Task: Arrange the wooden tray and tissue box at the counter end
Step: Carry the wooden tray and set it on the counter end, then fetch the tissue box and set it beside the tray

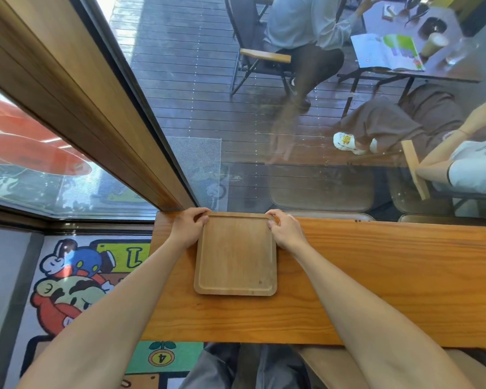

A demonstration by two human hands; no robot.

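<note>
A light wooden tray (235, 256) with a raised rim lies flat on the orange-brown wooden counter (376, 276), near the counter's left end and touching the window at its far edge. My left hand (190, 227) grips the tray's far left corner. My right hand (285, 228) grips its far right corner. Both forearms reach in from the bottom of the view. No tissue box is in view.
A glass window (264, 122) rises right behind the counter, with a wooden frame post (96, 113) at the left. Beyond the glass, people sit at tables. A cartoon rug (76, 279) lies on the floor left of the counter, and a padded stool (334, 369) stands below it.
</note>
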